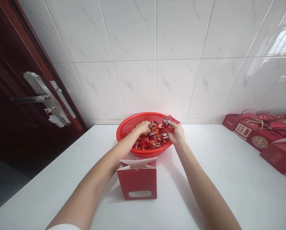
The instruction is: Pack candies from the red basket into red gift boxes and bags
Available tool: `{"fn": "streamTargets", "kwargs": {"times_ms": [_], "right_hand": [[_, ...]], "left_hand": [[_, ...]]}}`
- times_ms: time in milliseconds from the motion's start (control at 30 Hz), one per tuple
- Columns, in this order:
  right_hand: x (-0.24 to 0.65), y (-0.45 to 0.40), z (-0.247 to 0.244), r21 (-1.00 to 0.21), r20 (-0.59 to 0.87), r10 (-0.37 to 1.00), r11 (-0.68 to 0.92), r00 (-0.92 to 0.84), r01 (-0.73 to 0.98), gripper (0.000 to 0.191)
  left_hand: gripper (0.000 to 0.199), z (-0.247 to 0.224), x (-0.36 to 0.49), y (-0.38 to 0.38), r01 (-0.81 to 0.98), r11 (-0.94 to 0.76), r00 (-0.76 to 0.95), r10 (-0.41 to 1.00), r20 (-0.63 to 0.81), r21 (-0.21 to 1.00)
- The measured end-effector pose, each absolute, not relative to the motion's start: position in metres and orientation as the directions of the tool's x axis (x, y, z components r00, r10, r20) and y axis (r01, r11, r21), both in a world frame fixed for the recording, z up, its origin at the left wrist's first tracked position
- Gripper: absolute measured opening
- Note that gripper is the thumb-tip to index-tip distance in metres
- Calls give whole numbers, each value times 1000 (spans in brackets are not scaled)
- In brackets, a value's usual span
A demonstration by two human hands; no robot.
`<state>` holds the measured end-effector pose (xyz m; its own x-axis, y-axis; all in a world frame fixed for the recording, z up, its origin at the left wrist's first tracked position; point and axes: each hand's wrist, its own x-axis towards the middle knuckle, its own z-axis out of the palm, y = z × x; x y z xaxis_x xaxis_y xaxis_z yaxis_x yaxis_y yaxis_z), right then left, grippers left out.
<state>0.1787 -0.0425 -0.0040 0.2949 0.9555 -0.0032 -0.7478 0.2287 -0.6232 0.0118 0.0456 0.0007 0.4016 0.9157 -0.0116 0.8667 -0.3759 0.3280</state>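
Note:
A red plastic basket with perforated sides holds a heap of wrapped candies in red, shiny packets. My left hand reaches into it from the left, fingers curled down among the candies; what lies in its fingertips is hidden. At the basket's right rim, my right hand is closed on several wrapped candies, which stick out past the thumb and fingers. In front of the basket stands a red paper gift box, upright, its top open and its white inside showing. An oval white window marks its lower front.
Several closed red gift boxes, some tied with string, are grouped on the white table at the right. A white tiled wall rises behind the table. On the left is a dark red door with a metal handle and keys.

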Motion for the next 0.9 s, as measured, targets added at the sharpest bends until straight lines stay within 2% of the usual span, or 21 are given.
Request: {"fn": "streamTargets", "kwargs": {"times_ms": [233, 333, 467, 600, 800, 900], "right_hand": [[178, -45, -2, -636, -10, 952, 230, 305, -737, 18], [178, -44, -3, -642, -10, 951, 230, 308, -731, 17], [177, -42, -3, -636, -4, 950, 238, 311, -734, 17], [177, -41, -3, -629, 2, 950, 244, 312, -739, 17], [177, -40, -6, -630, 19, 952, 249, 306, -735, 20], [177, -41, -6, -628, 18, 949, 255, 314, -735, 21]], "left_hand": [[37, 11, 23, 37, 731, -420, 464, 884, 59, 537], [40, 14, 23, 37, 707, -435, 486, 872, 64, 557], [35, 20, 7, 41, 763, -446, 522, 852, -38, 468], [41, 24, -13, 42, 806, -468, 550, 818, -167, 363], [44, 35, -38, 45, 874, -448, 478, 863, -164, 191], [33, 41, -49, 47, 906, -410, 423, 892, -162, 105]]}}
